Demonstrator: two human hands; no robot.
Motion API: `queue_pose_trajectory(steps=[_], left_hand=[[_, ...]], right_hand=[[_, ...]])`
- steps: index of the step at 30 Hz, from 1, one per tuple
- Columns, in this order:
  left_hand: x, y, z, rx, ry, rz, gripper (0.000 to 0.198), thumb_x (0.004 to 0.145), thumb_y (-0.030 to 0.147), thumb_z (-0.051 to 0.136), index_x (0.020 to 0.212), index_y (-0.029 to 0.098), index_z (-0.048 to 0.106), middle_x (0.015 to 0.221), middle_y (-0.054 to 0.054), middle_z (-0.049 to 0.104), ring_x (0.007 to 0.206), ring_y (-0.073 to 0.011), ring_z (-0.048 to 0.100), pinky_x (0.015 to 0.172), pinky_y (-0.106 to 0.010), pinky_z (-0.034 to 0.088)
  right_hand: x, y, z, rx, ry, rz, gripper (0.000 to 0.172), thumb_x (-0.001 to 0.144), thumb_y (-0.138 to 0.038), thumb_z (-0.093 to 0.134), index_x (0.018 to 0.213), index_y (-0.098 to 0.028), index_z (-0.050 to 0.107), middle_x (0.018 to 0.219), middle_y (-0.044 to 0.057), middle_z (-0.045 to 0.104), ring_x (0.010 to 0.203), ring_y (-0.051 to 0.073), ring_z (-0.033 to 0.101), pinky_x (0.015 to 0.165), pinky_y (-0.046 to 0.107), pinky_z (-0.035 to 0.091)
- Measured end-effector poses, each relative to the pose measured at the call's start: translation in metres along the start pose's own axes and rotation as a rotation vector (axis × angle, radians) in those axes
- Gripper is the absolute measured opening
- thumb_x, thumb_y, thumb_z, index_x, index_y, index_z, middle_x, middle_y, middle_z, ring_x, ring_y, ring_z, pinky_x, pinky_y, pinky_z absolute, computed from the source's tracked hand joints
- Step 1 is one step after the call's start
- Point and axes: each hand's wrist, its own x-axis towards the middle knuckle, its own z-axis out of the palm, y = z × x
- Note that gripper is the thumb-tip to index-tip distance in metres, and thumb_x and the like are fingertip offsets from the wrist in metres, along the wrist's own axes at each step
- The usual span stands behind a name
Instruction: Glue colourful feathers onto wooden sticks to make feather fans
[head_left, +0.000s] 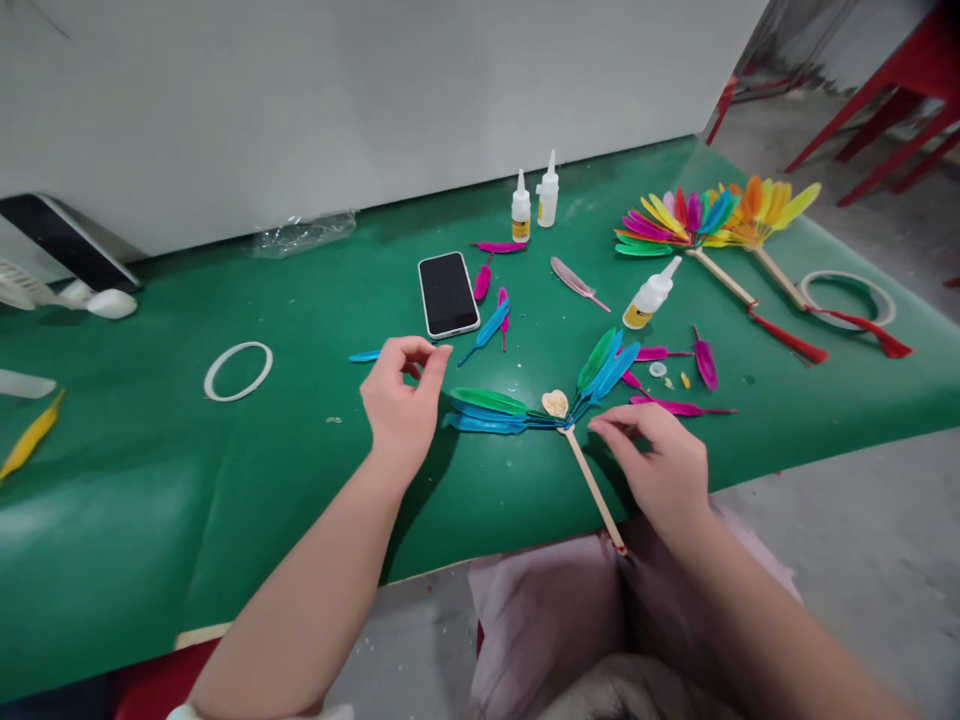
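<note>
A wooden-handled feather fan [592,487] lies at the table's front edge, its heart-shaped wooden piece [555,403] between two feather groups. Green and blue feathers [487,412] spread to the left; more green and blue feathers [609,368] point up to the right. My left hand [405,400] is raised just left of the left group, thumb and fingertips pinched together; whatever may be between them is too small to make out. Close to the fan's right side, my right hand [660,460] also has its fingertips together near the feather stems, and I cannot make out anything in them.
A phone [448,294], loose magenta feathers [679,407] and a glue bottle [651,294] lie beyond the hands. Two more bottles [520,208] stand farther back. Two finished-looking fans [720,275] and a tape roll [847,298] are at right, a white ring [238,371] at left.
</note>
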Motion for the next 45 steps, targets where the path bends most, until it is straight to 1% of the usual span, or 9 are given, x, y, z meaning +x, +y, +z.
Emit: queue_pose_trajectory(steps=[3,5,8,12,14,20,33,40,45], left_hand=[[0.006,-0.008,0.003,0.026,-0.011,-0.053,0.013,0.081,0.032,0.057,0.083,0.02,0.058,0.078,0.001,0.063,0.071,-0.0116,0.058,0.067,-0.024,0.047],[0.008,-0.013,0.005,-0.023,-0.068,-0.054,0.016,0.085,0.027,0.05,0.097,0.02,0.058,0.091,-0.002,0.066,0.079,-0.0128,0.061,0.075,-0.026,0.048],[0.009,-0.015,0.006,-0.016,-0.157,-0.075,0.029,0.086,0.025,0.047,0.114,0.021,0.053,0.098,-0.004,0.066,0.083,-0.0142,0.062,0.073,-0.027,0.048],[0.008,-0.011,0.006,0.166,-0.403,-0.117,0.032,0.084,0.039,0.05,0.112,0.024,0.056,0.077,-0.001,0.068,0.062,-0.014,0.058,0.059,-0.027,0.042],[0.007,-0.008,0.006,0.193,-0.498,-0.111,0.035,0.082,0.044,0.051,0.111,0.025,0.057,0.073,0.001,0.066,0.061,-0.0145,0.057,0.058,-0.027,0.04],[0.004,-0.007,0.008,0.102,-0.614,-0.104,0.034,0.078,0.042,0.057,0.108,0.026,0.059,0.071,0.002,0.064,0.049,-0.0101,0.046,0.055,-0.026,0.038],[0.003,-0.014,0.01,0.003,-0.635,-0.058,0.023,0.074,0.036,0.063,0.094,0.026,0.068,0.077,0.0,0.066,0.059,-0.0126,0.054,0.06,-0.027,0.044],[0.004,-0.016,0.011,-0.058,-0.691,-0.075,0.025,0.073,0.036,0.065,0.094,0.024,0.068,0.086,-0.002,0.069,0.079,-0.0183,0.061,0.072,-0.03,0.047],[0.004,-0.016,0.01,-0.072,-0.728,-0.071,0.022,0.074,0.035,0.065,0.092,0.022,0.068,0.091,-0.001,0.069,0.086,-0.0186,0.062,0.078,-0.029,0.046]], right_hand=[[0.0,0.002,0.003,-0.15,-0.084,-0.279,0.014,0.081,-0.021,0.057,0.088,-0.023,0.069,0.089,0.003,0.07,0.088,0.021,0.059,0.083,0.039,0.047],[-0.001,0.002,0.005,-0.215,-0.126,-0.353,0.02,0.081,-0.019,0.057,0.096,-0.022,0.068,0.098,0.004,0.069,0.101,0.023,0.055,0.089,0.041,0.045],[-0.005,0.001,0.008,-0.292,-0.169,-0.398,0.023,0.082,-0.019,0.056,0.102,-0.021,0.066,0.104,0.002,0.068,0.11,0.024,0.05,0.096,0.044,0.039],[-0.007,-0.001,0.007,-0.33,-0.185,-0.414,0.023,0.082,-0.02,0.056,0.102,-0.022,0.066,0.103,0.001,0.068,0.11,0.023,0.05,0.1,0.045,0.034],[-0.007,-0.002,0.007,-0.338,-0.19,-0.414,0.023,0.083,-0.021,0.055,0.103,-0.022,0.066,0.103,0.0,0.068,0.111,0.023,0.05,0.101,0.045,0.032],[-0.006,-0.003,0.008,-0.364,-0.204,-0.419,0.023,0.083,-0.023,0.055,0.104,-0.022,0.064,0.104,0.001,0.068,0.111,0.023,0.05,0.103,0.046,0.03],[-0.006,-0.011,0.009,-0.45,-0.223,-0.42,0.027,0.084,-0.028,0.053,0.108,-0.021,0.063,0.101,0.001,0.069,0.107,0.024,0.052,0.104,0.05,0.024],[-0.008,-0.015,0.01,-0.511,-0.237,-0.412,0.032,0.086,-0.033,0.051,0.113,-0.019,0.06,0.101,0.003,0.068,0.105,0.025,0.052,0.105,0.052,0.02],[-0.009,-0.017,0.014,-0.545,-0.233,-0.384,0.034,0.086,-0.035,0.051,0.115,-0.018,0.059,0.101,0.003,0.068,0.105,0.023,0.052,0.106,0.052,0.017]])
